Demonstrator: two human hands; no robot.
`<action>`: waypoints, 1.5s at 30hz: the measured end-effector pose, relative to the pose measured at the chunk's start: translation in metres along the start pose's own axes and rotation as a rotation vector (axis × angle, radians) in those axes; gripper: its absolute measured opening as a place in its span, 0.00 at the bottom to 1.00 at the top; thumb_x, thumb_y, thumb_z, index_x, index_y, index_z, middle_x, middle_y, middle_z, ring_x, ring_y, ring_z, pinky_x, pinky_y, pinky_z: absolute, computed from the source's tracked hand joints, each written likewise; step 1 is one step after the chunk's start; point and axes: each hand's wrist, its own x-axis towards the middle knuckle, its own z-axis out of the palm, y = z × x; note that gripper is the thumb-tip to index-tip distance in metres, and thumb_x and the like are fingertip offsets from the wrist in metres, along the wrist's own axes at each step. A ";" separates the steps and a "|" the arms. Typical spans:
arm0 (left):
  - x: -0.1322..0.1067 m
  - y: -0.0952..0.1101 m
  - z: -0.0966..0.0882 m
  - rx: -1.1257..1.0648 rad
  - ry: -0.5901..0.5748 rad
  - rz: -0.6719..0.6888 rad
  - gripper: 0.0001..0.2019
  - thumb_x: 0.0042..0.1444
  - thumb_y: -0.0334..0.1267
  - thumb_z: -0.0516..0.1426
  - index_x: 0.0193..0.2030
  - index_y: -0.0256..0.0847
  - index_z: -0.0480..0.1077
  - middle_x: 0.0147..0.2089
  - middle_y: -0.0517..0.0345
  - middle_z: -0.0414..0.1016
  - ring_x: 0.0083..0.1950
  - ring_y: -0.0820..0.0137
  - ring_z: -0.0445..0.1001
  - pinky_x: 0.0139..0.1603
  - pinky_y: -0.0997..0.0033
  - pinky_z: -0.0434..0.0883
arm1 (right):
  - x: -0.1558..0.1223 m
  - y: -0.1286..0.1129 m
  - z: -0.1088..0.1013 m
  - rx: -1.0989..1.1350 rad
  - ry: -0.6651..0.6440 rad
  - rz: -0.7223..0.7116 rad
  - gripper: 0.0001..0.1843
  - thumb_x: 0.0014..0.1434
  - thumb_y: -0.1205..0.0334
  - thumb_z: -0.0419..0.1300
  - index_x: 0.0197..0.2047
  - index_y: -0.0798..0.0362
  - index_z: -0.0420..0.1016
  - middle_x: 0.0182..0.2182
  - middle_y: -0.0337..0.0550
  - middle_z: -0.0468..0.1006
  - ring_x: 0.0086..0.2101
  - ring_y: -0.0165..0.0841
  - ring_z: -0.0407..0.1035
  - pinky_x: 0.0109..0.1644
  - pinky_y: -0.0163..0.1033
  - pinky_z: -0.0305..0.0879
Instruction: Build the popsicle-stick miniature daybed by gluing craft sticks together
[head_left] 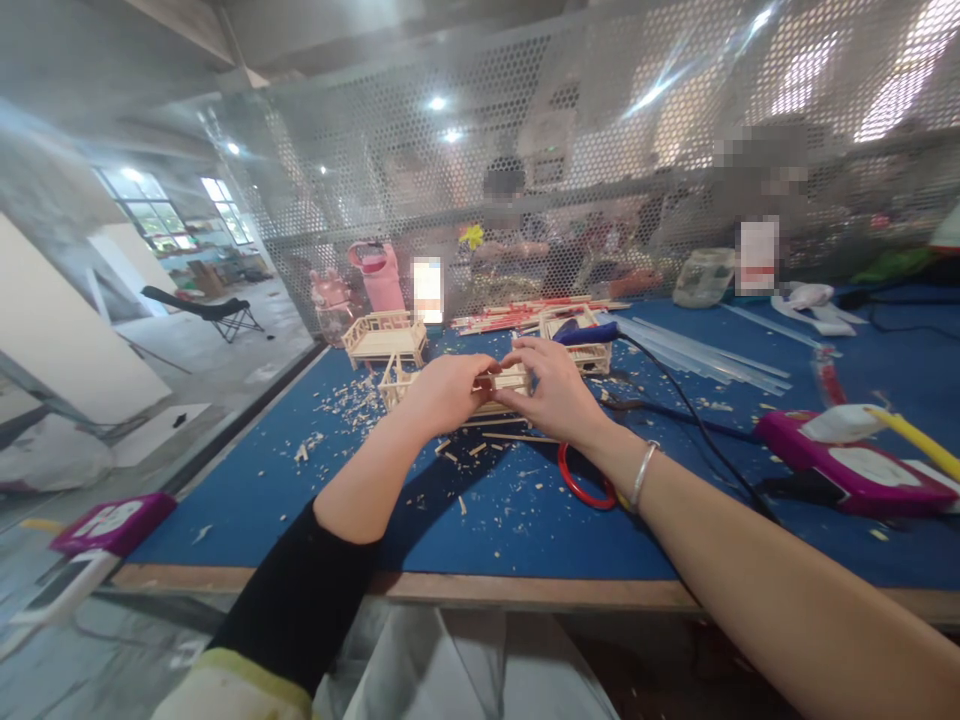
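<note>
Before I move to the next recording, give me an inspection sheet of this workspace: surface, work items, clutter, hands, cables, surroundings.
Surface: blue tabletop, strewn with pale wood scraps.
Work items: small wooden piece between the hands; left wooden frame and right wooden frame farther back.
Clutter: red-tipped sticks, translucent strips, red loop handle.
Hands: left hand and right hand both have fingers on the piece.
Cables: black cable from a blue tool, passing left of a purple power strip.
Surroundings: perforated screen, blurred people beyond; folding chair at left.
</note>
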 end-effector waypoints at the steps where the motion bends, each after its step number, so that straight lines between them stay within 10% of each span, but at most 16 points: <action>1: -0.001 0.000 0.001 0.001 0.009 -0.005 0.14 0.53 0.35 0.52 0.46 0.38 0.71 0.43 0.50 0.77 0.43 0.64 0.74 0.42 0.66 0.67 | 0.000 -0.001 -0.003 0.002 0.006 -0.016 0.17 0.46 0.55 0.63 0.40 0.50 0.72 0.49 0.51 0.70 0.53 0.44 0.60 0.55 0.52 0.57; 19: -0.001 0.002 0.004 -0.039 0.037 0.007 0.12 0.55 0.40 0.54 0.43 0.40 0.72 0.41 0.51 0.78 0.41 0.66 0.74 0.41 0.66 0.67 | 0.001 -0.008 -0.014 -0.163 -0.077 -0.261 0.13 0.58 0.62 0.52 0.34 0.45 0.79 0.28 0.43 0.73 0.32 0.35 0.62 0.36 0.43 0.57; 29: -0.018 -0.011 -0.019 -0.051 0.171 -0.027 0.25 0.45 0.26 0.53 0.53 0.41 0.67 0.47 0.54 0.76 0.49 0.65 0.71 0.56 0.57 0.60 | 0.006 -0.010 -0.041 0.318 0.247 0.133 0.04 0.55 0.59 0.55 0.32 0.49 0.65 0.29 0.40 0.73 0.32 0.33 0.69 0.39 0.41 0.65; 39: -0.020 -0.042 -0.010 -0.120 0.481 -0.249 0.12 0.55 0.43 0.52 0.34 0.40 0.74 0.31 0.57 0.77 0.33 0.70 0.71 0.37 0.70 0.66 | 0.005 -0.004 -0.034 0.332 0.244 0.194 0.02 0.53 0.61 0.55 0.31 0.50 0.64 0.25 0.37 0.71 0.27 0.30 0.67 0.33 0.38 0.63; 42: -0.023 -0.044 -0.009 -0.146 0.487 -0.242 0.15 0.56 0.45 0.51 0.32 0.38 0.74 0.27 0.58 0.75 0.29 0.72 0.69 0.33 0.72 0.64 | 0.006 -0.007 -0.052 0.487 -0.021 0.260 0.05 0.51 0.61 0.58 0.29 0.50 0.65 0.21 0.35 0.70 0.22 0.27 0.64 0.27 0.35 0.61; 45: -0.025 -0.043 -0.008 -0.177 0.472 -0.238 0.15 0.56 0.47 0.52 0.33 0.38 0.74 0.26 0.58 0.75 0.27 0.73 0.68 0.31 0.73 0.63 | 0.004 -0.016 -0.073 0.645 -0.715 0.344 0.07 0.48 0.58 0.60 0.28 0.52 0.67 0.20 0.36 0.72 0.20 0.25 0.63 0.22 0.32 0.59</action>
